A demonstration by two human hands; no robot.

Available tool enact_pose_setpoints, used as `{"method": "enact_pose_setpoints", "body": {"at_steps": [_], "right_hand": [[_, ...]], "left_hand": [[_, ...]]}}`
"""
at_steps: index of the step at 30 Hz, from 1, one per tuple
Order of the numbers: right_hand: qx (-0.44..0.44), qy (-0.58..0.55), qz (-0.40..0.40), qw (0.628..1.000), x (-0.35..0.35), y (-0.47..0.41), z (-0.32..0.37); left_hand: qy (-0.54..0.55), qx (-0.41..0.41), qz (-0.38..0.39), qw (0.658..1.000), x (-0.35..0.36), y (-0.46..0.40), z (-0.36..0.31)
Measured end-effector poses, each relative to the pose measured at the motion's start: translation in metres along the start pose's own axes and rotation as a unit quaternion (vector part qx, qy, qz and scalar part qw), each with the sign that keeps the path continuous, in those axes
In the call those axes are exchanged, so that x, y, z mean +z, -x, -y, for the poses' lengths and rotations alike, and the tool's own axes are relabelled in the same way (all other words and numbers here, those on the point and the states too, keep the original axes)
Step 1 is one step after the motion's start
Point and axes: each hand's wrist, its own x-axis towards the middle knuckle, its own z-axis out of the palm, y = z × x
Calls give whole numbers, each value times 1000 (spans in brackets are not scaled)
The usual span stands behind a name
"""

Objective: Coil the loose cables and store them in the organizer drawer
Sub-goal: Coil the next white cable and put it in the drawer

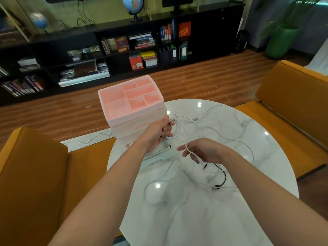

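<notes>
My left hand (pixel 160 132) grips a partly wound coil of white cable (pixel 176 129) just in front of the pink-and-white organizer (pixel 131 102). The organizer's bottom drawer (pixel 156 154) is pulled open under my left wrist. My right hand (pixel 202 151) pinches a loop of the same white cable (pixel 187 148) a little above the table. More white cable (pixel 230 132) trails across the marble top. A second white cable (pixel 152 189) loops near the front, and a short black cable (pixel 222 174) lies below my right hand.
The round white marble table (pixel 204 219) carries everything. Orange sofas stand at the left (pixel 32 166) and right (pixel 292 96). A black bookshelf (pixel 124 48) lines the far wall, a green plant pot (pixel 280 41) stands at the back right.
</notes>
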Motion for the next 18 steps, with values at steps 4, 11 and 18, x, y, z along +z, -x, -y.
{"method": "enact_pose_setpoints", "body": {"at_steps": [4, 11, 18], "right_hand": [[-12, -189, 42, 981, -7, 7, 5], [-90, -194, 32, 976, -7, 14, 11], [-219, -239, -231, 917, -2, -1, 17]], "left_hand": [[50, 1, -8, 999, -4, 1, 4], [49, -4, 3, 999, -7, 3, 10], [-25, -30, 21, 999, 2, 8, 16]]}}
